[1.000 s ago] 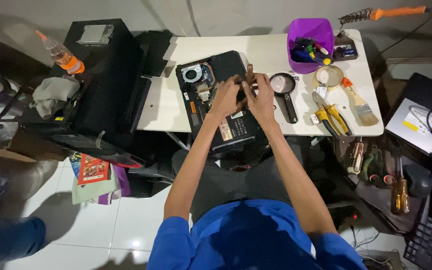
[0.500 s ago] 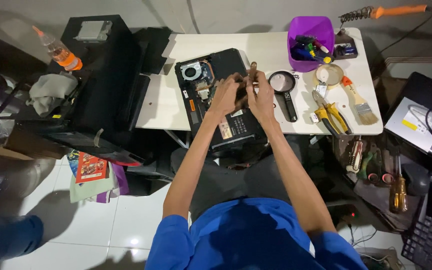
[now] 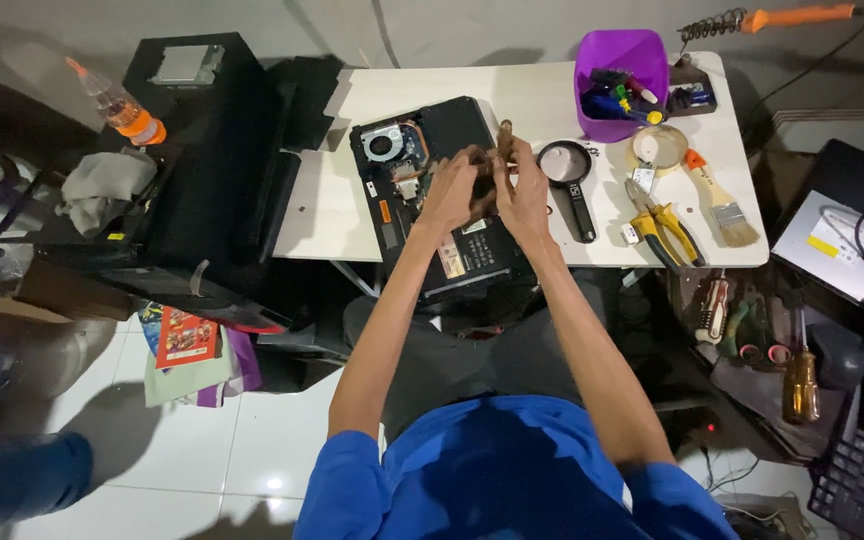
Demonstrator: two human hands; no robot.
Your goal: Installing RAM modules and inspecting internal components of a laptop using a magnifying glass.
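An opened black laptop (image 3: 440, 120) lies bottom-up on the white table (image 3: 542, 95), with its fan (image 3: 386, 144) and copper heat pipe exposed. Both my hands are raised together just above its middle. My left hand (image 3: 449, 192) and my right hand (image 3: 525, 190) are curled around a slim brown-handled tool (image 3: 503, 133), whose end sticks up between the fingers. What the tool's tip touches is hidden by my fingers.
Right of the laptop lie a magnifying glass (image 3: 569, 170), a tape roll (image 3: 658, 146), yellow pliers (image 3: 667, 228) and a paintbrush (image 3: 720, 205). A purple bin (image 3: 620, 50) stands behind them. A black printer (image 3: 202, 150) and a bottle (image 3: 117, 105) are at the left, with clutter at the right.
My hands stay together over the laptop, with only small shifts of the fingers around the brown tool.
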